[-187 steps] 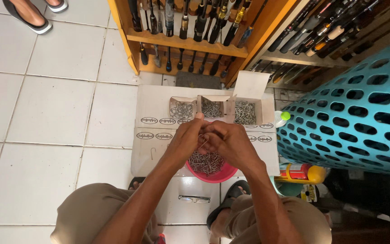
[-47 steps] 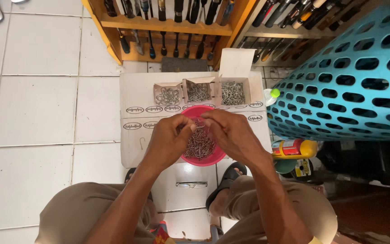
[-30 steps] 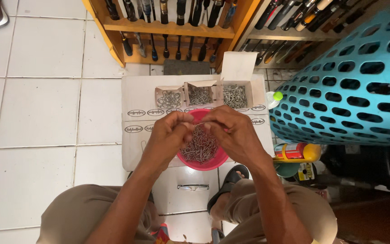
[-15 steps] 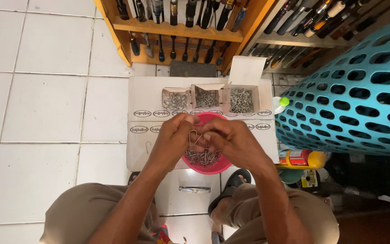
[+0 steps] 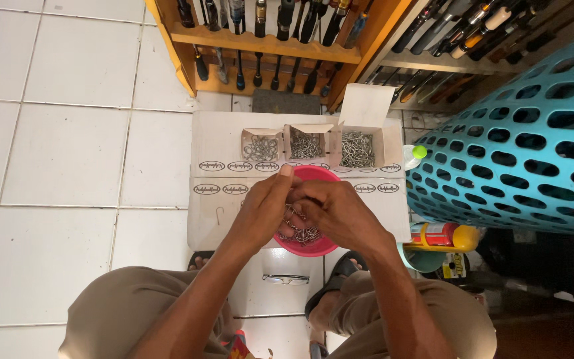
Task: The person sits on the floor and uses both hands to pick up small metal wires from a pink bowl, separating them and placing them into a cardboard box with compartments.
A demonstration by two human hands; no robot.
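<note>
My left hand (image 5: 260, 209) and my right hand (image 5: 337, 213) meet above a pink bowl (image 5: 313, 244) full of small metal hooks. Both hands pinch a tangled cluster of hooks (image 5: 295, 225) that hangs between the fingers just over the bowl. The bowl stands on a flat white cardboard box (image 5: 220, 166). At the box's far edge sit three small open cartons of hooks: left (image 5: 260, 146), middle (image 5: 307, 144), right (image 5: 358, 148). One loose hook (image 5: 219, 214) lies on the cardboard left of my left hand.
A wooden rack (image 5: 267, 46) of fishing rods stands beyond the box. A turquoise perforated basket (image 5: 526, 139) fills the right side, with a yellow-and-red can (image 5: 443, 234) below it. Glasses (image 5: 286, 279) lie on the white tile floor between my knees.
My hands stay joined over the pink bowl, working the hook cluster. The view has shifted slightly; the hands sit a little lower over the bowl than a second ago.
</note>
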